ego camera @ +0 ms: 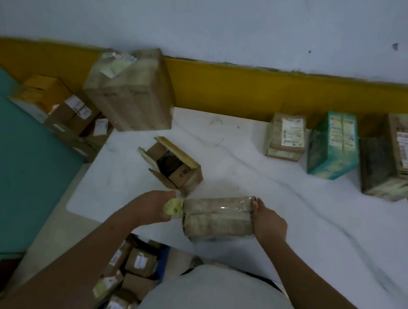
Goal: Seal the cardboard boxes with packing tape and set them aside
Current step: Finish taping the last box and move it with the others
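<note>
A small cardboard box (217, 220) lies on the white table (291, 208) near its front edge, with shiny clear tape running along its top. My left hand (157, 206) grips a yellowish tape roll (173, 208) at the box's left end. At the right end, my right hand (269, 223) holds the box, with the fingers pressing the tape down at the top corner. Just behind it stands an open cardboard box (175, 168) with its flaps up and something dark inside.
Three taped boxes stand at the table's back right: a brown one (286, 137), a teal one (332, 145) and a large one (396, 158). A big brown box (132, 91) leans at the back left. More parcels (63, 110) lie left, and several (129, 269) on the floor.
</note>
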Action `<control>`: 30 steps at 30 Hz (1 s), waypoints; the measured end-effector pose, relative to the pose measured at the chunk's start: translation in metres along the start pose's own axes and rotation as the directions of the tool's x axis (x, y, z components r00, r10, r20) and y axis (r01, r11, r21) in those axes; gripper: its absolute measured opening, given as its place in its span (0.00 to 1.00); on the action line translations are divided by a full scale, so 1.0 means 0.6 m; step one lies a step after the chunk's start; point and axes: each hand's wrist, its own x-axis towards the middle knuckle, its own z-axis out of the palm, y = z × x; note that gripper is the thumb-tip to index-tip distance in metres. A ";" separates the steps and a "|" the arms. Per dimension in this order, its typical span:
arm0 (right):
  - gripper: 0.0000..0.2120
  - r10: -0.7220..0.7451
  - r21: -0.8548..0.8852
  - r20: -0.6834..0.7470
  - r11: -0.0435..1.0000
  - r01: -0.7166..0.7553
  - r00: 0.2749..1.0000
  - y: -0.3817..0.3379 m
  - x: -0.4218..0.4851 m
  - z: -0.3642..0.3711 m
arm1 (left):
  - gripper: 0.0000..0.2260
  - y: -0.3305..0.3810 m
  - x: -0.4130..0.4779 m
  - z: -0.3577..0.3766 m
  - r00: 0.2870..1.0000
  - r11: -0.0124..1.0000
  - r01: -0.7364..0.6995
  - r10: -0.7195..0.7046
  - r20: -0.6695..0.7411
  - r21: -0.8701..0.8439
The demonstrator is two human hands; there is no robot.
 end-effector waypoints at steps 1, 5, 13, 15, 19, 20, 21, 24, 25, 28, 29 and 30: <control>0.23 0.000 -0.029 0.001 1.000 0.000 1.000 -0.001 0.000 -0.001 | 0.35 -0.006 0.004 0.006 1.000 1.000 0.006 -0.005 0.013 -0.010; 0.21 0.010 -0.087 0.007 0.996 -0.010 1.000 -0.008 0.002 0.005 | 0.31 -0.026 0.013 0.034 1.000 1.000 0.002 -0.002 0.029 -0.013; 0.28 0.074 -0.056 -0.101 0.995 -0.080 0.992 -0.055 -0.023 0.036 | 0.22 -0.034 0.040 0.061 0.999 0.999 -0.046 0.046 -0.002 -0.023; 0.30 0.136 -0.044 -0.089 0.989 -0.140 0.987 -0.076 -0.038 0.047 | 0.16 -0.036 0.045 0.065 0.997 0.996 -0.077 0.077 -0.020 -0.040; 0.32 0.220 -0.015 -0.127 0.974 -0.224 0.967 -0.108 -0.050 0.061 | 0.16 -0.034 0.048 0.073 0.993 0.987 -0.108 0.101 -0.065 -0.120; 0.31 0.232 0.012 -0.160 0.972 -0.233 0.959 -0.118 -0.051 0.066 | 0.17 -0.035 0.050 0.075 0.992 0.984 -0.108 0.098 -0.079 -0.141; 0.30 0.235 0.034 -0.172 0.972 -0.232 0.957 -0.129 -0.049 0.074 | 0.17 -0.035 0.049 0.076 0.991 0.982 -0.111 0.098 -0.090 -0.155; 0.29 0.280 0.082 -0.076 0.958 -0.273 0.957 -0.164 -0.055 0.084 | 0.17 -0.036 0.050 0.082 0.988 0.977 -0.124 0.106 -0.108 -0.175; 0.30 0.285 0.069 -0.021 0.957 -0.283 0.958 -0.175 -0.062 0.090 | 0.15 -0.037 0.050 0.084 0.988 0.975 -0.123 0.103 -0.112 -0.186; 0.42 0.216 0.019 0.144 0.975 -0.221 0.966 -0.223 -0.093 0.116 | 0.12 -0.040 0.052 0.087 0.987 0.973 -0.129 0.108 -0.119 -0.190; 0.46 0.171 0.019 0.153 0.984 -0.175 0.973 -0.237 -0.107 0.123 | 0.12 -0.040 0.052 0.087 0.987 0.974 -0.132 0.112 -0.116 -0.184; 0.49 0.128 -0.001 0.132 0.992 -0.128 0.983 -0.248 -0.118 0.130 | 0.13 -0.039 0.052 0.087 0.987 0.975 -0.131 0.112 -0.112 -0.179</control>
